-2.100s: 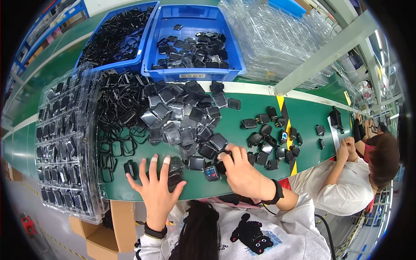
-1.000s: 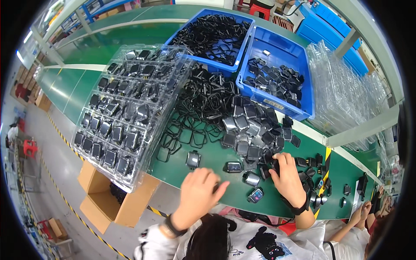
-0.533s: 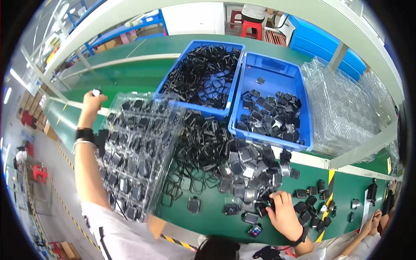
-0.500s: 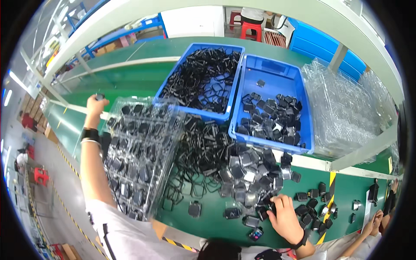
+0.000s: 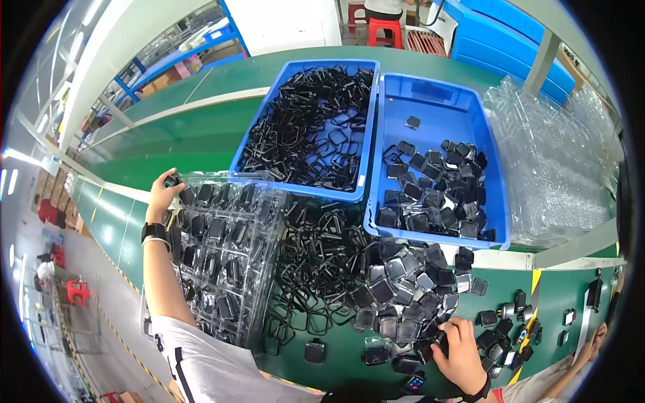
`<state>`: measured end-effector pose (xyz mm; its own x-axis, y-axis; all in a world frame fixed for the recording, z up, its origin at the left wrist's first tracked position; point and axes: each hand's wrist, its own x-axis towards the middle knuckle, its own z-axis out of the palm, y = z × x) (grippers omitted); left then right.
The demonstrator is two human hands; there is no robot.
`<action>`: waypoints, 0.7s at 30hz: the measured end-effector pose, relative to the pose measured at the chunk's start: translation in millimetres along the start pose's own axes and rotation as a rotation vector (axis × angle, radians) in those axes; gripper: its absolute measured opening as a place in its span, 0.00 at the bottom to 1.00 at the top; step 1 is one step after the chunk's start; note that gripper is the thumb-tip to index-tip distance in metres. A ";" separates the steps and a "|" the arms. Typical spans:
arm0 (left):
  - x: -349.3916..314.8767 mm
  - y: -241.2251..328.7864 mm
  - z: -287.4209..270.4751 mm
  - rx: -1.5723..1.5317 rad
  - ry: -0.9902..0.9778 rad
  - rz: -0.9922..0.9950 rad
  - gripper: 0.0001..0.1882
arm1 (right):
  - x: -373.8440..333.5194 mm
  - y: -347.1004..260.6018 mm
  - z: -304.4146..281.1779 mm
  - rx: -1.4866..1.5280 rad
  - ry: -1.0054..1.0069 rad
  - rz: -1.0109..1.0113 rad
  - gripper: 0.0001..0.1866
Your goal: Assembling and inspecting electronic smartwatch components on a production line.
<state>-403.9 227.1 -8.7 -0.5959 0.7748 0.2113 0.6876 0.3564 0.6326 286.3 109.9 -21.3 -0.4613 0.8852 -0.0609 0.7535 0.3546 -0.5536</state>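
Note:
My left hand [image 5: 163,195] is closed on a small dark smartwatch case [image 5: 173,179], held at the far left corner of a clear plastic tray [image 5: 250,232]. Rows of black watch cases fill the tray's pockets. At the near right, my right hand [image 5: 461,356] curls its thumb and fingers around a black watch case [image 5: 441,340], partly hidden by them. That hand rests beside a heap of square watch covers [image 5: 396,289], some clear and some dark. One watch with a lit screen [image 5: 415,383] lies just left of the right wrist.
Black frames [image 5: 316,248] are heaped between tray and covers. Behind stand a blue bin [image 5: 236,158] of black frames and another blue bin [image 5: 504,221] of square pieces. Stacked clear trays [image 5: 537,168] are at the right. More watch cases [image 5: 500,336] and another person's hands [image 5: 591,346] lie farther right.
My left hand has come in from beyond the tray to its far left corner with the watch case. The right hand stays by the heap. The whole view has shifted slightly.

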 end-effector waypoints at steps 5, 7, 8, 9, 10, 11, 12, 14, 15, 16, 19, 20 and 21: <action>-24.1 45.8 -4.0 -0.148 -0.292 0.002 0.34 | 1.1 -0.9 -0.6 -0.007 -0.022 0.023 0.24; -23.6 40.4 -13.4 -0.088 -0.308 0.055 0.33 | -0.7 -0.9 1.3 -0.009 -0.026 0.015 0.24; -22.0 31.8 -18.2 -0.099 -0.305 0.064 0.32 | -1.7 -1.3 1.4 -0.013 -0.022 0.015 0.24; -26.1 31.8 -18.8 -0.099 -0.300 0.064 0.32 | -2.5 -2.0 1.4 -0.019 -0.016 0.011 0.24; -30.0 32.2 -18.9 -0.094 -0.245 0.024 0.31 | -4.1 -2.1 1.8 -0.020 -0.014 0.006 0.24; -33.4 33.2 -20.8 -0.090 -0.191 -0.015 0.30 | -5.6 -1.7 2.5 -0.022 -0.009 -0.005 0.25; -33.4 30.7 -16.9 -0.097 -0.194 -0.011 0.30 | -6.7 -0.6 3.8 -0.030 -0.003 -0.004 0.25; -33.5 26.0 -11.4 -0.162 -0.219 -0.025 0.28 | -4.6 -0.1 5.6 -0.022 -0.005 -0.018 0.25; -33.4 25.3 -11.2 -0.221 -0.227 -0.019 0.28 | -5.1 0.5 3.8 -0.012 -0.008 -0.036 0.26; -31.2 25.3 -12.7 -0.245 -0.241 -0.012 0.27 | -5.9 1.2 3.2 -0.023 0.002 -0.027 0.26; -18.8 20.8 -10.2 -0.165 -0.223 -0.031 0.25 | -10.4 1.4 -2.0 0.016 -0.003 -0.043 0.29; -11.2 10.5 -20.1 0.112 -0.080 0.122 0.25 | -10.8 -0.2 -4.3 0.011 0.016 -0.038 0.29; -9.3 19.9 -13.5 0.268 0.030 0.214 0.24 | -11.9 1.5 -5.9 0.029 -0.007 -0.034 0.31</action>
<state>-390.4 219.9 12.0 -0.4353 0.8324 0.3429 0.8807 0.3145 0.3543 295.6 101.6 -16.6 -0.4896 0.8707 -0.0475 0.7238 0.3754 -0.5790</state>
